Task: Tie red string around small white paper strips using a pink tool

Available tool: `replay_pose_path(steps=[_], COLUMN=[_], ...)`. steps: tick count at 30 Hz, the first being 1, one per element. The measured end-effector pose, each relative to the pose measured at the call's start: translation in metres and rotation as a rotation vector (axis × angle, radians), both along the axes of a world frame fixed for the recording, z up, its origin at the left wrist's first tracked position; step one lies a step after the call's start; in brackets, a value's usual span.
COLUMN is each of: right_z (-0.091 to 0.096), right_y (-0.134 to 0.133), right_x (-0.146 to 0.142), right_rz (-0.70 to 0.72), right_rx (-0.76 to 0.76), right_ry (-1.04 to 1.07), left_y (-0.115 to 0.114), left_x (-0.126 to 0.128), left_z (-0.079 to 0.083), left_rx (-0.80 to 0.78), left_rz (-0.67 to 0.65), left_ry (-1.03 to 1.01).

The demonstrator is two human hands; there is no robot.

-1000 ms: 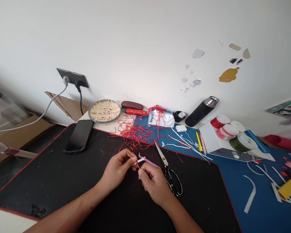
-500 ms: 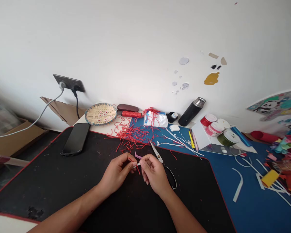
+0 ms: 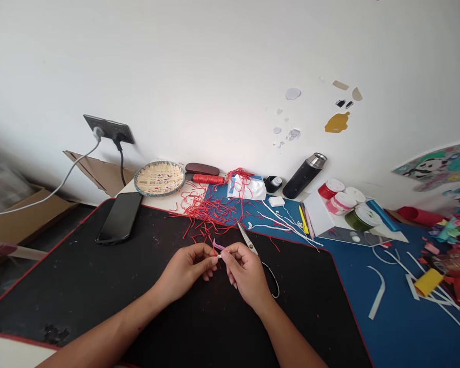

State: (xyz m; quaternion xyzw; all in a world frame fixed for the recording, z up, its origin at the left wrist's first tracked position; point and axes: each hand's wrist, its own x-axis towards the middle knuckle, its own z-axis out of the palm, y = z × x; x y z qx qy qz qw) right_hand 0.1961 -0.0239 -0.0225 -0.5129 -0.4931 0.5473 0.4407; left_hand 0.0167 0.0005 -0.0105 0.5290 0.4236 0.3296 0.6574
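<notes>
My left hand (image 3: 187, 271) and my right hand (image 3: 247, 273) meet over the black mat (image 3: 99, 286), fingertips pinched together on a small white strip (image 3: 219, 257) with a bit of red thread. A curved pink strip (image 3: 217, 247) lies just behind the fingertips. Scissors (image 3: 258, 260) lie on the mat right beside my right hand, partly hidden by it. A tangle of red thread pieces (image 3: 210, 210) is spread behind the hands.
A black phone (image 3: 120, 216), a woven tray (image 3: 159, 178), a red thread spool (image 3: 209, 179) and a black flask (image 3: 303, 175) line the back. White strips (image 3: 283, 222), tape rolls (image 3: 345, 204) and coloured paper scraps (image 3: 444, 250) cover the blue mat (image 3: 398, 317) on the right.
My hands have drawn closer together, and the white strip is now almost hidden between the fingertips. The view has shifted to the right since the earliest frame.
</notes>
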Motion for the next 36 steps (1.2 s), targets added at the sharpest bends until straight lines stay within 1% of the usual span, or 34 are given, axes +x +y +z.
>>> replay_pose_path(steps=[6, 11, 21, 27, 32, 36], right_z=[0.0045, 0.0069, 0.0089, 0.0078, 0.008, 0.0082], right_y=[0.0002, 0.0001, 0.001, 0.0002, 0.0005, 0.0008], right_x=[-0.0003, 0.0011, 0.0014, 0.0018, 0.0017, 0.0012], right_rz=[0.016, 0.039, 0.036, 0.034, 0.03, 0.046], right_rx=[-0.042, -0.031, -0.019, 0.001, -0.016, -0.027], right_ry=[-0.001, -0.006, -0.009, -0.042, -0.017, -0.001], left_y=[0.0037, 0.007, 0.0061, 0.0076, 0.0066, 0.0028], left_x=[-0.0036, -0.0067, -0.0077, -0.0088, -0.0084, -0.0072], left_z=[0.0027, 0.0048, 0.0056, 0.005, 0.0044, 0.0068], left_rx=[-0.082, -0.133, -0.114, -0.123, -0.059, 0.074], left_rz=[-0.022, -0.061, -0.041, -0.05, -0.016, 0.028], left_ry=[-0.052, -0.07, -0.035, -0.052, -0.034, 0.042])
